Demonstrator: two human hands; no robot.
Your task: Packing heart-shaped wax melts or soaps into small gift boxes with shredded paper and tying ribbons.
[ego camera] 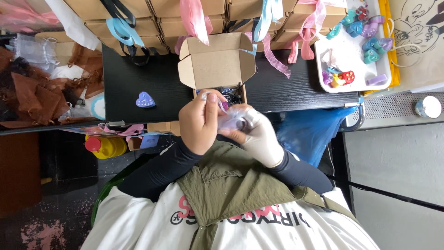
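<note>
My bare left hand (201, 121) and my white-gloved right hand (260, 133) meet in front of my chest. Together they grip a small sheer lilac pouch (230, 121) with something purple inside; the fingers hide most of it. Just beyond the hands an open brown cardboard box (217, 62) stands on the black table (138, 74), its lid flap up. Dark bits show inside the box right behind my fingers. A blue heart-shaped piece (145, 99) lies on the table left of the hands.
Several closed cardboard boxes (157, 25) with pink and blue ribbons line the table's far edge. A white tray (352, 85) of colourful small pieces sits at right. Brown sheer bags (32, 97) pile at left. A blue plastic bag (311, 130) and a yellow bottle (105, 146) sit below the table.
</note>
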